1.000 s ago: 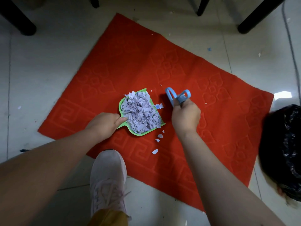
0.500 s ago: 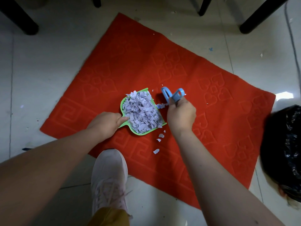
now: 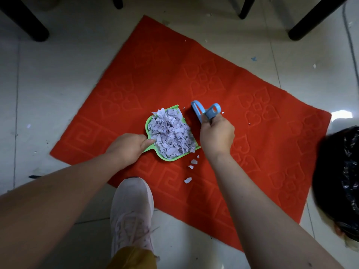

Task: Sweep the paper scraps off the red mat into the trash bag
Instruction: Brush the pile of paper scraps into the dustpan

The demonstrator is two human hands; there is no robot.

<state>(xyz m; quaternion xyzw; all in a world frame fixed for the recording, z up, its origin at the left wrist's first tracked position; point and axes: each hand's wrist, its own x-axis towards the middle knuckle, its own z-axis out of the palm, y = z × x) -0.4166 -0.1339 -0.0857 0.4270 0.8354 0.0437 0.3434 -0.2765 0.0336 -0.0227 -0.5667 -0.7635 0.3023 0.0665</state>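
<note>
1. I see my left hand curled round the handle of a green dustpan, thumb lying along the handle where it meets the pan.
2. The dustpan lies flat on the red mat, near its middle, heaped with pale lilac paper scraps that rise above its rim.
3. My right hand grips a small blue hand brush just right of the pan; the looped blue handle ends stick up above my fist. I cannot tell where the bristles are, as my hand hides them.
4. A few loose scraps lie on the mat just below the pan's open edge, one further piece nearer to me.
5. Tiny white flecks sit on the mat right of the brush.
6. The black trash bag stands at the right edge of the view, its mouth open, overlapping the mat's right corner and well apart from the pan.
7. A pale pink sneaker stands on the tiled floor, its toe touching the mat's near edge.
8. Dark furniture legs stand on the floor beyond the mat.
</note>
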